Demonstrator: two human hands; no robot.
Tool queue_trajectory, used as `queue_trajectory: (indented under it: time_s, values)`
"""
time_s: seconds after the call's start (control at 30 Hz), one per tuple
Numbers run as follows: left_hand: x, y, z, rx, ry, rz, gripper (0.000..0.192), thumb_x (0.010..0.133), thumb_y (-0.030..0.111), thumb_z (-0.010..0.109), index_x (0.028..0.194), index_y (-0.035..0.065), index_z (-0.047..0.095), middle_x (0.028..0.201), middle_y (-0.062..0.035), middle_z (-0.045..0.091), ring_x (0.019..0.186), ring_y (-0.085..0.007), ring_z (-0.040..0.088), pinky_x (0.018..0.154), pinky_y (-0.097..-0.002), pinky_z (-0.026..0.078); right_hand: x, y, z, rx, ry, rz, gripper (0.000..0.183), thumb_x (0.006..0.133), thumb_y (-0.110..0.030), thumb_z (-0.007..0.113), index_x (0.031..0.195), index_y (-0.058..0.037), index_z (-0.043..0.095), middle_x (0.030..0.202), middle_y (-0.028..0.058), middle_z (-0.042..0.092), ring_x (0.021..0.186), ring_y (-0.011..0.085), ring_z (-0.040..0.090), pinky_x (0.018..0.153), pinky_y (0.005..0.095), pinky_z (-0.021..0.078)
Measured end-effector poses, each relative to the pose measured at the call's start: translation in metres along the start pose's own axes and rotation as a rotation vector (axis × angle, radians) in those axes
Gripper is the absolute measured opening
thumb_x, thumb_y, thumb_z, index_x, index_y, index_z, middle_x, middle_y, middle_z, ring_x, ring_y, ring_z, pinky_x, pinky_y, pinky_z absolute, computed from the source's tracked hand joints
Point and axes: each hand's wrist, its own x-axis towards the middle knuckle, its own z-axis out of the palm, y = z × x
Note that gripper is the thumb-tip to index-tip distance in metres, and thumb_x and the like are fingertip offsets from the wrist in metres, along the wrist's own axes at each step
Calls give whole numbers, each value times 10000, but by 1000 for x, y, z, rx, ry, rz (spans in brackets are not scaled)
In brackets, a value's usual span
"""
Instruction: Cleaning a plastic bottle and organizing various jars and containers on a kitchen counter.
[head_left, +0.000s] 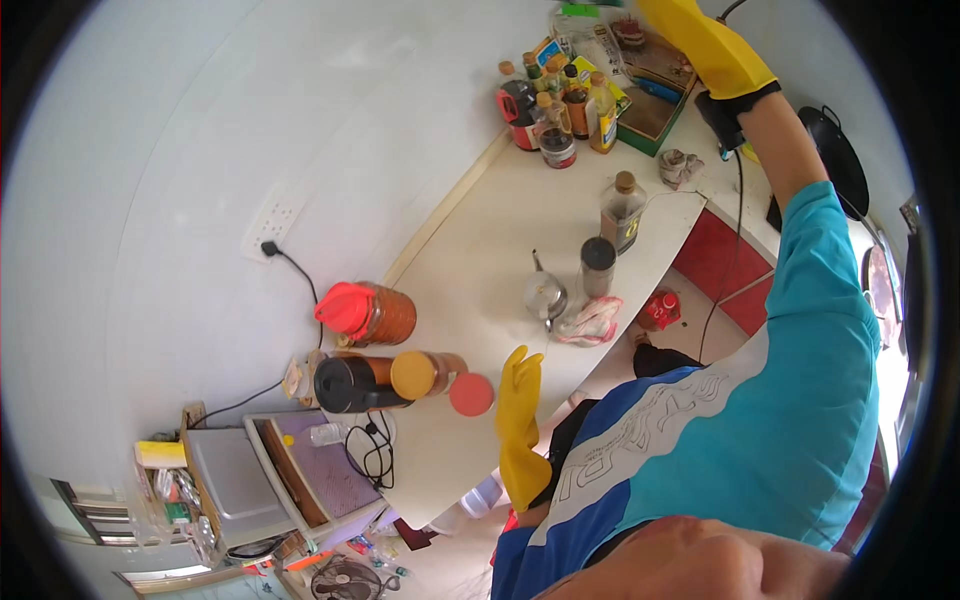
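My left hand, in a yellow rubber glove, hovers over the front edge of the pale countertop. Its fingers are slightly apart and I see nothing in them. Closest to it is a jar with a round red lid; beyond its fingertips lie a small metal pot with a spout and a crumpled plastic bag. My right arm reaches to the far corner. The right hand, gloved alike, is cut off by the top edge, so its fingers are hidden. Below it sits a green-sided box.
Bottles of sauce and oil crowd the corner. A black-lidded jar and a bottle stand near the front edge. By the wall are a red-lidded jar and a black-lidded pitcher. A black cable hangs beside my right arm.
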Motion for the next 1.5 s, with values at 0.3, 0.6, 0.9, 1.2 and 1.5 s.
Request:
queue_trajectory:
  time_s: [0.3,0.6,0.9,1.2,1.5]
  values:
    - [41,40,54,-26,270,-136,413,944,126,557,1342,75,461,1164,-80,613,1051,-133,542,908,-257,412,145,421,-171,-49,233,166,323,943,-353,574,1129,-89,578,778,84,668,623,132,651,502,241,486]
    - [38,51,90,3,473,-288,453,928,205,590,1336,62,455,1224,-115,566,1164,-185,513,997,-325,384,144,516,-110,403,110,484,309,928,-327,608,1143,-109,569,869,93,683,662,181,682,495,251,519]
    - [33,45,100,51,576,-392,459,924,236,606,1330,88,453,1212,-95,582,1146,-173,533,967,-307,402,156,608,-145,206,-115,467,362,890,-241,607,1213,-93,542,908,120,677,738,226,666,558,316,514]
    - [37,41,106,80,599,-428,480,909,215,609,1337,58,459,1192,-115,593,1114,-180,539,973,-321,389,205,672,-184,-502,-200,230,523,808,-60,577,1322,-117,504,999,140,671,841,281,652,706,398,517]
    - [39,41,111,74,577,-465,471,924,230,609,1339,72,452,1183,-88,603,1060,-147,545,914,-279,410,196,592,-119,-499,-45,137,539,813,-75,594,1340,-126,496,1063,153,658,871,285,648,735,399,515]
